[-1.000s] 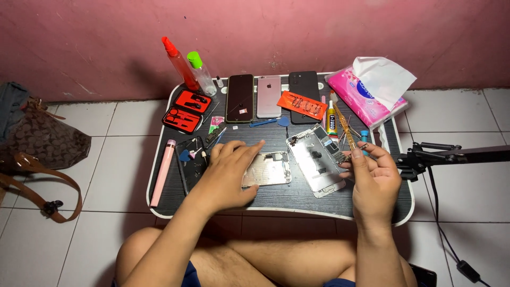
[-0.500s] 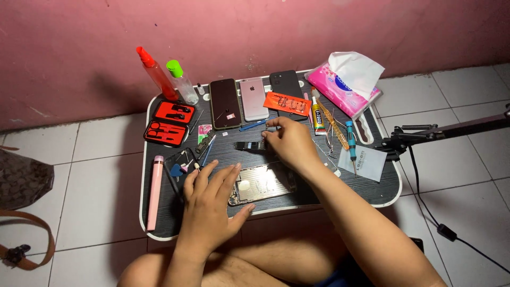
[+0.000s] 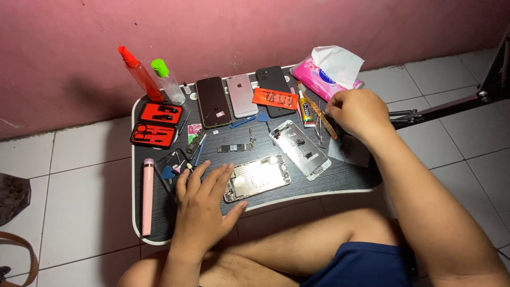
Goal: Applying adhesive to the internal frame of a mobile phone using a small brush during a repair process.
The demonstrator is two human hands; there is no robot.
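While the left hand point(image 3: 204, 204) is lying flat, grip released, against the opened phone chassis point(image 3: 257, 178) on the counter point(image 3: 159, 223), the right hand point(image 3: 357, 110) is hovering, grip clenched on something unidentifiable, beside the tweezers point(image 3: 321, 118).

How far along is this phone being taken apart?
Done: the opened phone body lies bare beside its separated screen panel, with a small board lifted out between them. In hand: the left hand rests flat at the body's edge, while the right hand reaches among the tools by the tissue pack. Left: nothing looks reassembled; three other phones lie closed.
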